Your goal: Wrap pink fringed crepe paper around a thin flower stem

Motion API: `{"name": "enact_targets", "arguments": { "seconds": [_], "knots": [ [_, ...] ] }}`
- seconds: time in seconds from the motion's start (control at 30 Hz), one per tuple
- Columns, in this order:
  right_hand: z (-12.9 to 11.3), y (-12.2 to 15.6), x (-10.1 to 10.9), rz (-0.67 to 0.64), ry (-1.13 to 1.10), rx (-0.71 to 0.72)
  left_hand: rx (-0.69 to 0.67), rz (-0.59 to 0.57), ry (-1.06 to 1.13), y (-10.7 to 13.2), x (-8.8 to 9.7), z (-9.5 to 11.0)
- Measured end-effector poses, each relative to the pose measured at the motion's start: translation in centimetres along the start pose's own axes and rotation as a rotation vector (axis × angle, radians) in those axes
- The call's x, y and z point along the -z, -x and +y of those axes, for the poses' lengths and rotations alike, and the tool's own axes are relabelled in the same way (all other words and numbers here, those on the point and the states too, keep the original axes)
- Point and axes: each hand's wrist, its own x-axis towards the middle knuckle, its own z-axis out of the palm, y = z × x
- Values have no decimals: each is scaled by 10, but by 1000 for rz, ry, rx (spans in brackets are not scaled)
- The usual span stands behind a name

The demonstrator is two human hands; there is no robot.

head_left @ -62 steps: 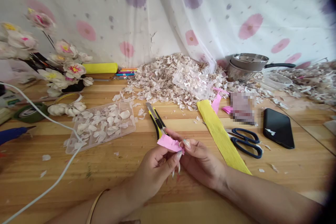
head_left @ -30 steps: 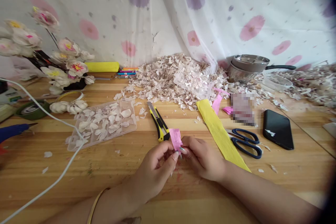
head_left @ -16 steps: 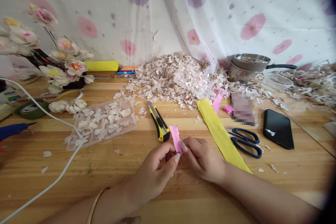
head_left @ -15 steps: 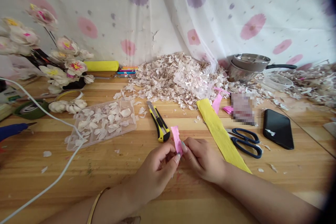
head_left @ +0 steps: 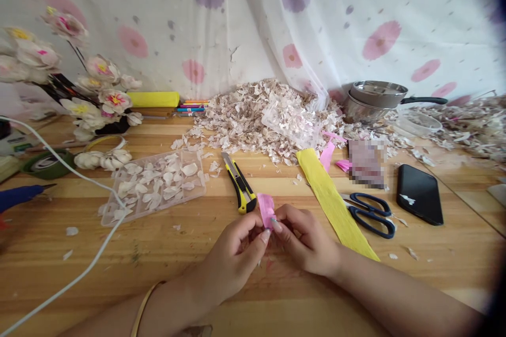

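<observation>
Both hands meet low over the wooden table (head_left: 166, 253) and pinch a small piece of pink crepe paper (head_left: 266, 208). My left hand (head_left: 233, 258) grips its lower end between thumb and forefinger. From the right, my right hand (head_left: 304, 239) pinches the same piece with its fingertips. The paper stands upright above the fingers, gathered narrow. A yellow and black utility knife (head_left: 238, 184) lies just beyond the hands. Right of them lies a long yellow crepe strip (head_left: 332, 202).
Black scissors (head_left: 369, 212) and a dark phone (head_left: 419, 193) lie to the right. A clear tray of white petals (head_left: 154, 184), a white cable (head_left: 79, 189) and a blue glue gun (head_left: 19, 196) lie left. A heap of pale petals (head_left: 256, 116), a pan (head_left: 375, 96) and paper flowers (head_left: 79, 95) stand behind.
The pink paper went from a flat wide piece to a narrow upright one between my fingertips. Both hands stayed in the same spot, with small finger shifts.
</observation>
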Motion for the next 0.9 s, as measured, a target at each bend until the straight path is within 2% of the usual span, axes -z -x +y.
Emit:
{"name": "enact_targets", "arguments": {
  "seconds": [0.23, 0.37, 0.53, 0.7, 0.9],
  "knots": [
    [-3, 0, -6, 51, 178, -7, 23, -27, -45, 1, -1, 2],
    [-5, 0, -3, 13, 141, -10, 24, -27, -39, 1, -2, 2],
    [-4, 0, 3, -6, 131, 64, 24, -18, 33, 0, -2, 0],
    [1, 3, 1, 3, 140, 32, 34, -25, 32, -1, -1, -3],
    [2, 1, -1, 17, 378, 78, 19, -47, -23, -1, 0, 1]
  ]
}}
